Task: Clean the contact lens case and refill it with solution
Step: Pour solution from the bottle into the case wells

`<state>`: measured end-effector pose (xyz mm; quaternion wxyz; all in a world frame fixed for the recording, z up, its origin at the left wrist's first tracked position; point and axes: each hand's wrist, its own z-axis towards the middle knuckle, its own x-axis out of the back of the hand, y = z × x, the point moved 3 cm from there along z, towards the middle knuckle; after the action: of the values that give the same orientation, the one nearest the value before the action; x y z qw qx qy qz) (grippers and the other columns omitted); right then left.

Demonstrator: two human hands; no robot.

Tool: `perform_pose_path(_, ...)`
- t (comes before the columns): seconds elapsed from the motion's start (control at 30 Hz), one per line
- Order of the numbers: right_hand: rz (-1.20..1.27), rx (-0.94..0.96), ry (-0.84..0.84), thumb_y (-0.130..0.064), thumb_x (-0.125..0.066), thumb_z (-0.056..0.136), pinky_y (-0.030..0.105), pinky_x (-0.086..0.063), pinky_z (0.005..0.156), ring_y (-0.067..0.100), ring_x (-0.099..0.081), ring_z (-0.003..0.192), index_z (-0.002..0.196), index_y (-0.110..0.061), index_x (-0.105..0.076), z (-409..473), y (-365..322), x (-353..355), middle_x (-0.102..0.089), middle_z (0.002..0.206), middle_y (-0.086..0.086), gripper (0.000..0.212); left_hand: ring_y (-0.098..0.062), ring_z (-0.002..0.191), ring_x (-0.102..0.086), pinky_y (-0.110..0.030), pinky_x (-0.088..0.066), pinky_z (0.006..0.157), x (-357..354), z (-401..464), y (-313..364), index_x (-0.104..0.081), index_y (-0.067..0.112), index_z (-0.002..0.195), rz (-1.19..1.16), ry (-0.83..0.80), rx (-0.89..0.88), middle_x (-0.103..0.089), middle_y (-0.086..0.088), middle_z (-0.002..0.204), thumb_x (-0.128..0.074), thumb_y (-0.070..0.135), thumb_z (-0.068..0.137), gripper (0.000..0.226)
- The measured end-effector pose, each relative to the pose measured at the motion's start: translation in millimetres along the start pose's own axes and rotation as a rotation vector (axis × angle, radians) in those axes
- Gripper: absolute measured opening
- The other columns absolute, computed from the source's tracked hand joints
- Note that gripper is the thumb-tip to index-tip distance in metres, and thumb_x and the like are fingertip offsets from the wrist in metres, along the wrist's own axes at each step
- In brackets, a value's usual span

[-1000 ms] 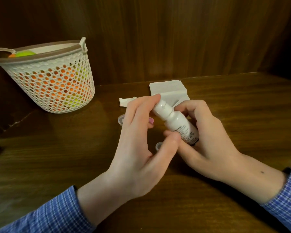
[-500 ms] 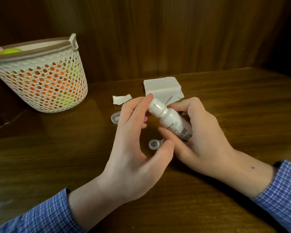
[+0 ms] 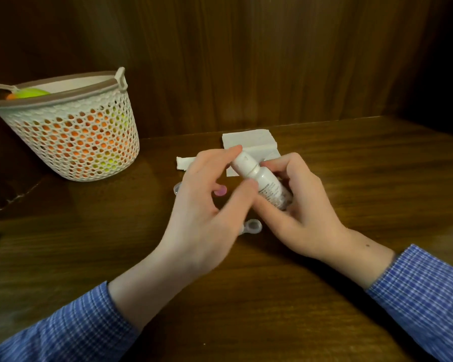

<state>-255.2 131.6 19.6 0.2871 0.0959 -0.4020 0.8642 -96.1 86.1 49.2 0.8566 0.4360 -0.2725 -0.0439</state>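
Observation:
My right hand (image 3: pixel 306 205) grips the body of a small white solution bottle (image 3: pixel 266 185), tilted with its cap up and to the left. My left hand (image 3: pixel 207 205) pinches the bottle's white cap (image 3: pixel 243 163) between thumb and fingers. The clear contact lens case (image 3: pixel 251 227) lies on the wooden table just below both hands, one open well showing. A pink lid (image 3: pixel 220 190) and a clear lid (image 3: pixel 177 188) lie behind my left hand, partly hidden.
A folded white tissue (image 3: pixel 249 142) and a small torn piece (image 3: pixel 185 163) lie at the back of the table (image 3: pixel 377 178). A white mesh basket (image 3: pixel 71 134) with orange and green things stands at the far left. A wooden wall rises behind.
My left thumb has moved up from below the bottle onto its neck, so thumb and fingers now pinch the cap. The lens case shows more below the hands. The view shifted slightly.

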Motion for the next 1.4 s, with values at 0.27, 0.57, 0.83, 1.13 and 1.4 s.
perform_pose_path(0.27,0.939,-0.491,-0.297,-0.037,-0.048,0.106,0.023,-0.050,0.057,0.015,-0.055,0.059,0.123,-0.011,-0.063,20.5,25.3,41.2,-0.067,0.103,0.014,0.034,-0.009,0.095,-0.073,-0.029,-0.062,0.076,-14.1,78.6,25.7,-0.069,0.025,0.117,0.013,-0.156,0.024,-0.075,0.009,0.105,-0.067,0.022,0.098,0.019)
perform_pose_path(0.57,0.299,-0.477,0.164,-0.029,-0.069,0.096,0.025,-0.058,0.060,0.009,-0.065,0.063,0.120,-0.022,-0.039,19.8,64.4,91.0,-0.066,0.096,0.005,0.040,-0.001,0.074,-0.068,-0.009,-0.051,0.057,-102.8,143.1,57.8,-0.072,0.022,0.097,0.176,-0.076,-0.124,-0.071,0.010,0.083,-0.072,0.024,0.090,0.008)
perform_pose_path(0.83,-0.308,-0.545,0.426,-0.047,-0.074,0.088,0.019,-0.054,0.062,0.012,-0.061,0.078,0.096,-0.032,-0.052,13.9,105.9,146.9,-0.057,0.096,-0.010,0.028,-0.007,0.078,-0.065,-0.011,-0.047,0.055,-171.6,183.3,67.7,-0.056,0.027,0.101,0.388,-0.218,-0.175,-0.061,0.012,0.091,-0.075,0.038,0.090,0.024)
perform_pose_path(1.13,-0.559,-0.683,0.529,-0.040,-0.079,0.087,0.024,-0.055,0.073,0.011,-0.062,0.077,0.108,-0.023,-0.063,4.5,141.3,173.0,-0.065,0.097,-0.006,0.031,-0.009,0.075,-0.059,-0.016,-0.039,0.054,-234.3,192.4,40.8,-0.047,0.029,0.110,0.401,-0.311,-0.071,-0.054,0.012,0.091,-0.064,0.049,0.095,0.031)
perform_pose_path(1.4,-0.527,-0.817,0.585,-0.024,-0.082,0.087,0.043,-0.054,0.096,0.029,-0.065,0.119,0.132,-0.016,-0.059,-0.4,161.8,190.9,-0.067,0.131,0.008,0.051,-0.002,0.079,-0.049,-0.019,-0.037,0.058,-212.9,200.3,32.6,-0.051,0.027,0.107,0.411,-0.345,-0.024,-0.047,0.018,0.088,-0.064,0.044,0.094,0.025)
